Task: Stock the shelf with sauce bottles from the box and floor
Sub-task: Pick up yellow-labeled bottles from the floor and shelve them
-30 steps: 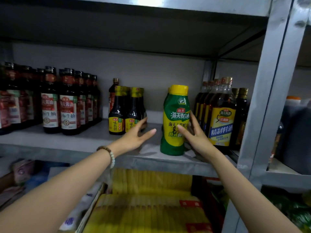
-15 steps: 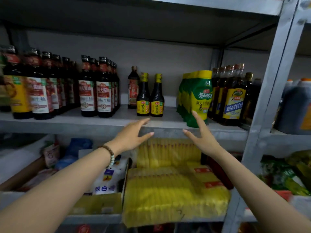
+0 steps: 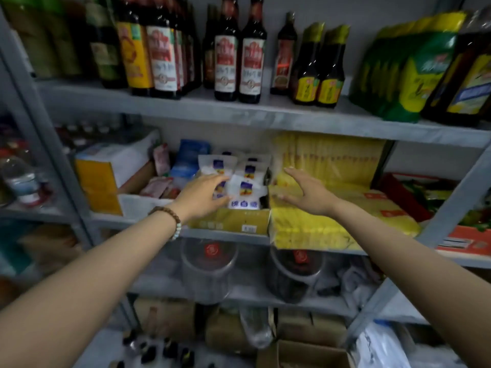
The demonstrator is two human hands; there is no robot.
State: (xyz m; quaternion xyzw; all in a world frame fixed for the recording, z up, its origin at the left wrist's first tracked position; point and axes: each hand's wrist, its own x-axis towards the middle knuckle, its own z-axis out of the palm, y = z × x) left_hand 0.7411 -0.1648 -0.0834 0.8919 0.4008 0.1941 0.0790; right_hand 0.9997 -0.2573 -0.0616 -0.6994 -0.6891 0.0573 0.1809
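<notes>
Both our hands have dropped since a moment ago, from the edge of the sauce shelf [image 3: 265, 115] to the level below it, and our view has tipped down with them. Our left hand [image 3: 204, 195] hovers before the white bags [image 3: 244, 187] and our right hand [image 3: 308, 192] before the yellow packs [image 3: 332, 213]. The fingers [image 3: 218, 179] of both are spread loose and hold nothing.

The green bottles [image 3: 414, 75] stand in a row up on the shelf, beside the dark sauces. What we want next lies well below both hands. Small dark bottles [image 3: 159, 351] are on the floor at lower left, and they seem to stand upright with their caps toward us, though they are blurred. They are nearer our left hand. The cardboard box [image 3: 305, 351] sits lower right, nearer our right hand, and we cannot see what is in it. We judge the next reach goes straight down.
</notes>
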